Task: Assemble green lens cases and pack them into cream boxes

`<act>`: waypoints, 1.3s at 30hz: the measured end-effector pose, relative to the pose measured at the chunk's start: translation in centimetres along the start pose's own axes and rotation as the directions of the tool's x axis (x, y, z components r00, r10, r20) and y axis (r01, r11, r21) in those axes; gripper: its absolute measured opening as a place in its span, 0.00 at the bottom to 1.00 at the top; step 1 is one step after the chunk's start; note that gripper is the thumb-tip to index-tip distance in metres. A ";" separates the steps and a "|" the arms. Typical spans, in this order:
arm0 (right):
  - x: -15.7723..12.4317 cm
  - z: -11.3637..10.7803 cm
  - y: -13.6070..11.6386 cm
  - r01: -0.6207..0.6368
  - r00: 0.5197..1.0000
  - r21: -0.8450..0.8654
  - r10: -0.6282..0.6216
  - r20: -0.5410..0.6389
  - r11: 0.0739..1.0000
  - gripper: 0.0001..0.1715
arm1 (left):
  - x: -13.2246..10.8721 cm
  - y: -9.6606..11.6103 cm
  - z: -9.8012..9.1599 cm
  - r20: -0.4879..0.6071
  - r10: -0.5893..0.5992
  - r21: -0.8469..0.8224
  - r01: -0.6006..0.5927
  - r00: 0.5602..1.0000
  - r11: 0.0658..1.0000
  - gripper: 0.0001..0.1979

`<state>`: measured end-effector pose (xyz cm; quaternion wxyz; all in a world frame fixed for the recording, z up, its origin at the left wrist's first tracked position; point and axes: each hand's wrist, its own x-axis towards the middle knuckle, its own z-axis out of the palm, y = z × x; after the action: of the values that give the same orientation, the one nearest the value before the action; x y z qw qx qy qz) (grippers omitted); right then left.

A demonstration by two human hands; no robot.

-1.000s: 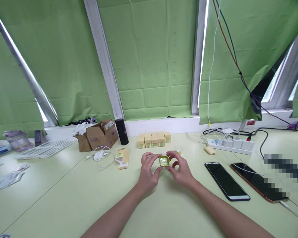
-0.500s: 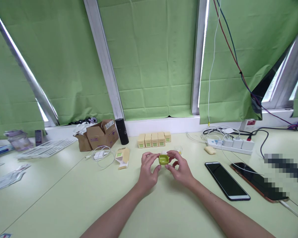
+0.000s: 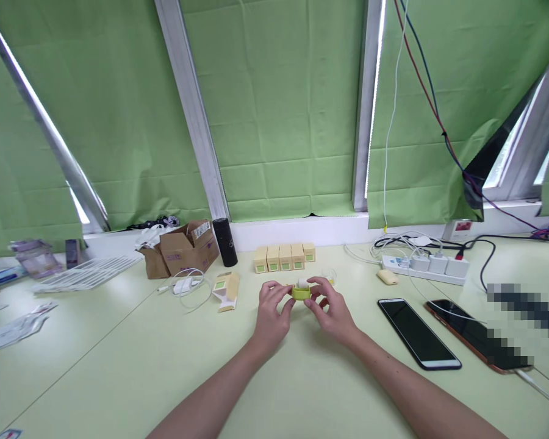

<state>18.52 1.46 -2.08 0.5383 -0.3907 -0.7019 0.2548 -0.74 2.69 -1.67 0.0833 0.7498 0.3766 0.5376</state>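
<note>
Between my two hands is a small yellow-green square case (image 3: 301, 294), held just above the table and turned so that its side faces me. My left hand (image 3: 273, 316) pinches its left edge between thumb and fingers. On the opposite edge, my right hand (image 3: 331, 310) grips it the same way. Behind the case, a small white piece (image 3: 302, 283) shows partly, the rest hidden. A clear item (image 3: 331, 275) lies just beyond my right fingers. Further back stands a row of several small cream boxes (image 3: 285, 258) with green squares.
An opened cream box (image 3: 226, 290) lies to the left, near a white charger with cable (image 3: 185, 285). Behind are a cardboard box (image 3: 190, 247) and a black cylinder (image 3: 225, 242). Rightward are a phone (image 3: 418, 332), a second phone (image 3: 476, 334) and a power strip (image 3: 423, 269).
The green case has tilted in my fingers: its hollow inside faced me before, and now its side does. My hands have barely shifted.
</note>
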 end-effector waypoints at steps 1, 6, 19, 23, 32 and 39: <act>0.0 0.0 0.0 0.000 1.000 -0.009 0.000 0.003 1.000 0.20 | 0.0 0.0 0.0 -0.007 -0.009 0.001 0.009 1.000 1.000 0.13; -0.1 0.0 0.3 0.024 1.000 -0.052 -0.023 0.022 0.998 0.26 | -0.1 0.1 0.0 -0.014 -0.061 0.000 0.061 0.998 0.998 0.09; -0.1 0.3 0.8 0.052 0.999 -0.138 -0.051 0.016 0.989 0.28 | 0.1 0.7 -0.1 0.007 -0.129 -0.018 0.130 0.992 0.991 0.09; 0.0 0.3 0.9 0.049 0.999 -0.168 -0.049 0.003 0.985 0.23 | 0.0 0.9 -0.2 0.015 -0.143 -0.030 0.144 0.990 0.989 0.10; 0.0 0.1 0.2 0.053 0.998 -0.118 -0.051 0.021 0.992 0.22 | 0.2 1.4 -0.5 0.015 -0.136 -0.029 0.137 0.991 0.990 0.16; 0.0 0.0 0.0 0.045 0.999 -0.083 -0.045 0.001 0.996 0.23 | 0.3 1.3 -0.6 0.017 -0.149 -0.041 0.149 0.989 0.988 0.17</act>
<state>18.51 1.44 -2.10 0.5274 -0.3968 -0.7204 0.2130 -0.58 1.83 -0.54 0.1419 0.7215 0.4195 0.5323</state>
